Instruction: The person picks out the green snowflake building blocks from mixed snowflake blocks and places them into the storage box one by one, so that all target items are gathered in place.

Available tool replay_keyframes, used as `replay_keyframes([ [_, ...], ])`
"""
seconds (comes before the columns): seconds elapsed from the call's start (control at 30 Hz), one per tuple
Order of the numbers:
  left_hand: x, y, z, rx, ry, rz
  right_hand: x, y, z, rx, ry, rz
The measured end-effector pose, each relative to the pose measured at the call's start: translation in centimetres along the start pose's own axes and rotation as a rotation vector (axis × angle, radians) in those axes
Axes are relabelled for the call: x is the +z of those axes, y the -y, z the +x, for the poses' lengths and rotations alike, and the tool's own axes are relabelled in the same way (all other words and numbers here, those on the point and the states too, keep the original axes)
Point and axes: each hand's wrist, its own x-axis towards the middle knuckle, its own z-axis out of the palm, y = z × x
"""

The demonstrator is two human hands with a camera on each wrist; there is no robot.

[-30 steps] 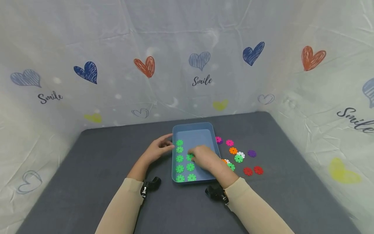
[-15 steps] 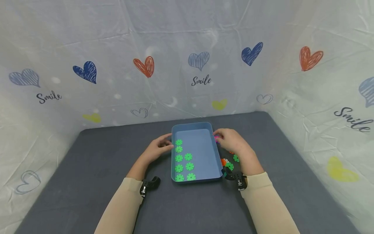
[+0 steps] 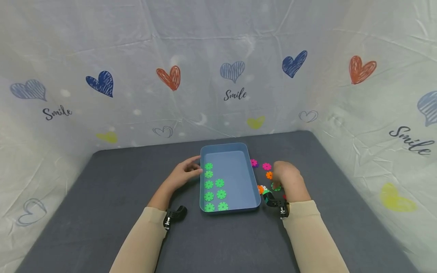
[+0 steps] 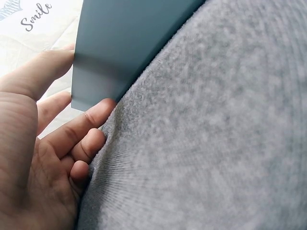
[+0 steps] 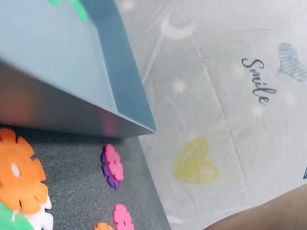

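My left hand touches the left side of a blue rectangular tray. Its relaxed fingers meet the tray's rim and outer wall, as the left wrist view shows up close. Several green notched plastic discs lie in two columns on the tray's left half. To the right of the tray, my right hand reaches down with its fingertips right at a loose green disc. The back of the hand hides most of the fingers, so I cannot tell whether they pinch that disc. Only a blurred edge of this hand enters the right wrist view.
Beside the tray lie pink discs, one overlapping a purple disc. An orange disc is close to the right hand. Another orange disc overlaps white and green ones by the tray wall. A printed curtain hangs behind the grey table.
My right hand has gone from inside the tray to the pink disc at its right side, then farther right and nearer to the green disc. The left hand keeps its place.
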Motion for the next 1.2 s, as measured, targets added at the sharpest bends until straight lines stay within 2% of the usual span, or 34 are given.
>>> replay_keyframes([
  [0.33,-0.1,0.0,-0.1,-0.006,-0.006,0.002,0.0,0.5,0.1,0.009,0.030,0.019],
  [0.47,0.0,0.1,-0.1,-0.010,-0.010,0.005,-0.1,0.2,-0.1,-0.024,0.026,0.051],
  [0.63,0.0,0.0,-0.1,-0.015,-0.012,0.010,-1.4,-0.4,-0.9,-0.110,-0.030,0.271],
  [0.87,-0.2,-0.1,0.0,-0.014,-0.013,0.020,-3.6,0.3,-2.0,-0.237,-0.220,0.584],
  [1.07,-0.2,0.0,0.0,-0.015,-0.009,0.023,-2.5,3.3,-1.6,-0.329,-0.416,0.861],
  [1.13,-0.1,0.1,0.0,-0.013,-0.010,0.021,-1.7,4.4,-1.4,-0.361,-0.424,0.905],
  [1.2,-0.1,0.1,0.0,-0.008,-0.009,0.015,-1.0,5.5,-1.0,-0.391,-0.393,0.921],
])
